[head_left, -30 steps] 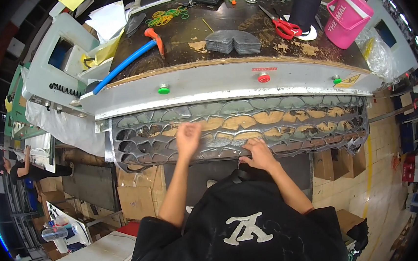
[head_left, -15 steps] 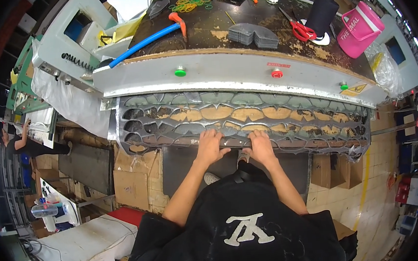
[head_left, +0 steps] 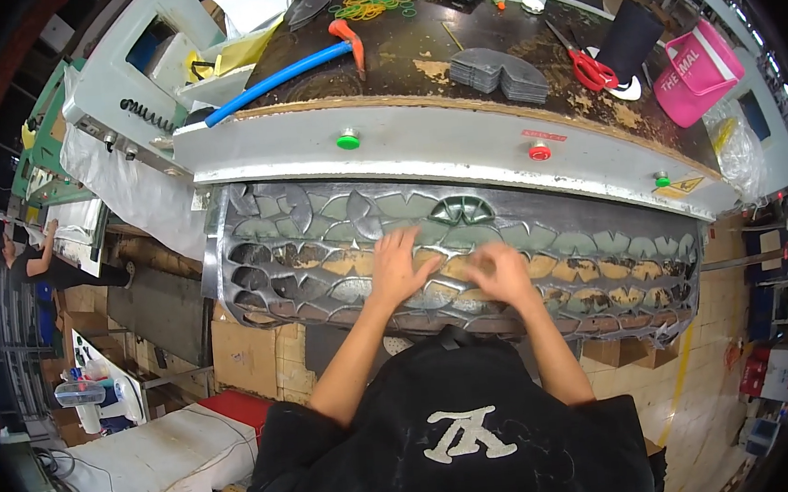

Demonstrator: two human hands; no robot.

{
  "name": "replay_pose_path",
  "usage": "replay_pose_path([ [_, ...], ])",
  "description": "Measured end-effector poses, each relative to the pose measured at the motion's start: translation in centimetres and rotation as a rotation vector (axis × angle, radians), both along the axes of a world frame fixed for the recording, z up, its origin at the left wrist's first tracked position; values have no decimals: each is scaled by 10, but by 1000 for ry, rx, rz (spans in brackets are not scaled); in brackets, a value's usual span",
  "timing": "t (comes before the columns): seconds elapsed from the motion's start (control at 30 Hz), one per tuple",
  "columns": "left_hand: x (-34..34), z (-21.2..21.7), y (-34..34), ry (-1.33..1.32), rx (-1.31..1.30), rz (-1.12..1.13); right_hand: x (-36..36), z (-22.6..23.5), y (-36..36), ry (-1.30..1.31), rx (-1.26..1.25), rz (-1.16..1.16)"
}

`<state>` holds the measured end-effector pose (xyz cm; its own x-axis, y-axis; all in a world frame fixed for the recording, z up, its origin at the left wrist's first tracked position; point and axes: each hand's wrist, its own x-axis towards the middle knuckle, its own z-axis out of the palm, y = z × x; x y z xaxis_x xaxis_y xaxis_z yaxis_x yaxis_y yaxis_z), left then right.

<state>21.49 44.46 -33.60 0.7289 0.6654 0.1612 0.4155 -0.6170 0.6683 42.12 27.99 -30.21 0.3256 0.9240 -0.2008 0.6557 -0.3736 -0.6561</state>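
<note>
1. The grey cut sheet (head_left: 339,250) lies under the press's front edge, full of punched holes.
2. Left hand (head_left: 402,266) lies flat and spread on it; right hand (head_left: 504,272), at three o'clock beside it, curls loosely onto the sheet, gripping nothing I can see.
3. Seemingly they are loosening cut pieces; lifting one next needs a fingertip pinch.
4. Open room runs to nine o'clock; the metal press rail (head_left: 442,145) hems in twelve o'clock.

Your right hand (head_left: 505,272) is smeared by motion, so its fingers (head_left: 485,255) cannot be told apart, nor whether they press on the grey cut-out sheet (head_left: 320,252). Your left hand (head_left: 399,269) covers the shapes beneath it, and your black shirt (head_left: 455,435) hides the sheet's lower middle edge. The pink bag (head_left: 695,74) and the items at the tabletop (head_left: 416,55) far rim are bent and too small to make out.
</note>
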Motion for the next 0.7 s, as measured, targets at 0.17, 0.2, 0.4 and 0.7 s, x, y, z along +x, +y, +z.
replay_pose_path([
  [0.17,14,-54,-11,273,98,-157,1,-43,59,-468,416,-103],
  [0.2,10,-61,-19,270,89,-164,3,-52,54,-376,303,-30],
  [0.4,-16,-65,-36,191,58,-152,-61,-57,-18,-333,502,-116],
  [0.7,23,-5,-124,-494,-842,-18,-103,-22,-89,224,439,-395],
])
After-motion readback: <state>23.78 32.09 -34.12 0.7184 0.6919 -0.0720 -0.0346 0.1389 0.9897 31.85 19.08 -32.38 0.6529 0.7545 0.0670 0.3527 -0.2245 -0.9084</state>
